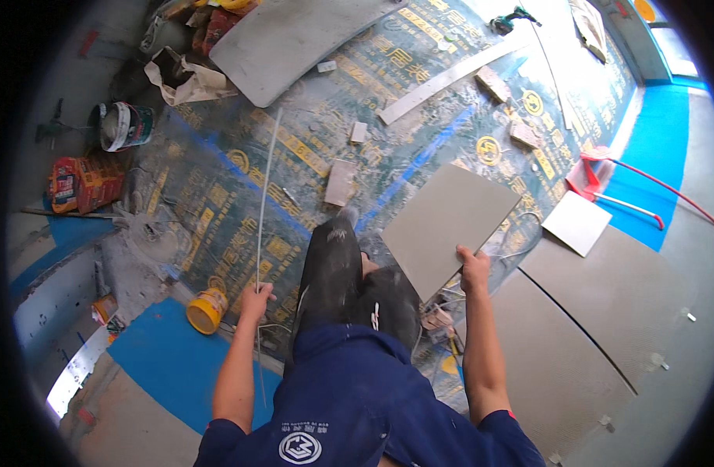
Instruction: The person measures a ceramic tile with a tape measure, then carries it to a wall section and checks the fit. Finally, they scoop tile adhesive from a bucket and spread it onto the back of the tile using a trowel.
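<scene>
My left hand [256,300] is closed around a long thin pale strip [266,198], held out to my left and running roughly away from me. In my right hand [474,268] is a grey rectangular tile [450,222], gripped at its near right edge with the thumb on the upper face. The tile is tilted beside my right knee and hides part of the floor below it. A yellow bucket [205,313] lies on its side close to my left hand.
Large tiles [559,335] cover the floor at right, with a small white tile [576,223] and a red-handled tool [587,179] beyond. Brick pieces [341,181], a long flat board [450,82] and a green power tool [513,21] lie ahead. A white bucket [127,127] stands far left.
</scene>
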Action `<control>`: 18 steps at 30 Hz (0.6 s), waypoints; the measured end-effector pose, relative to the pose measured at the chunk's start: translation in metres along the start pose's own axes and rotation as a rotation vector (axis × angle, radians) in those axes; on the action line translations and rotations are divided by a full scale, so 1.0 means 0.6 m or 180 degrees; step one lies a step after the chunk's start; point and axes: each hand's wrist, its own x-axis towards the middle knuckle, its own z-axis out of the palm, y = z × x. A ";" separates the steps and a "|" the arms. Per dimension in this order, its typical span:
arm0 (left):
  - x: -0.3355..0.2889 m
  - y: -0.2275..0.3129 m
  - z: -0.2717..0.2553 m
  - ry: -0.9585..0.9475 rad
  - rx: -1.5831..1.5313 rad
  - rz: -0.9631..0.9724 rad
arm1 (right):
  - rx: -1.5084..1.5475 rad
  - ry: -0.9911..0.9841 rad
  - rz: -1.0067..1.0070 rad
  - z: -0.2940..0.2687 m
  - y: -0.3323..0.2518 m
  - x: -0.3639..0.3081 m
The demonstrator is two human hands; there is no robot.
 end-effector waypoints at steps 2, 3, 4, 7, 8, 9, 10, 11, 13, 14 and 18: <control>0.034 -0.006 -0.022 -0.0025 0.0001 0.0176 | -0.0041 0.0158 0.0231 0.042 0.071 0.013; 0.053 -0.011 -0.031 -0.0022 0.0042 0.0203 | -0.0065 0.0240 0.0353 0.061 0.108 0.021; 0.068 -0.029 -0.038 -0.0008 0.0068 0.0191 | -0.0182 0.0245 0.0497 0.102 0.106 0.002; 0.159 -0.038 -0.029 -0.0086 0.0679 0.0121 | 0.0567 0.0078 0.0545 0.184 0.211 0.026; 0.195 -0.052 -0.027 -0.0160 0.0763 0.0168 | 0.0746 -0.0050 0.0579 0.210 0.241 0.036; 0.232 -0.067 -0.022 -0.0232 0.0840 0.0210 | 0.0876 -0.0146 0.0703 0.238 0.273 0.046; 0.266 -0.053 -0.002 -0.0239 0.0908 0.0363 | 0.0980 -0.0207 0.0786 0.262 0.301 0.065; 0.310 -0.062 0.006 -0.0275 0.1037 0.0421 | 0.1077 -0.0308 0.0909 0.290 0.332 0.081; 0.403 -0.084 0.032 -0.0347 0.1293 0.0527 | 0.1159 -0.0646 0.0998 0.334 0.402 0.133; 0.435 -0.063 0.050 -0.0404 0.1230 0.0417 | 0.1149 -0.0742 0.1001 0.349 0.439 0.162; 0.617 -0.111 0.091 0.0027 0.1394 0.1131 | 0.1115 -0.1193 0.0922 0.425 0.560 0.249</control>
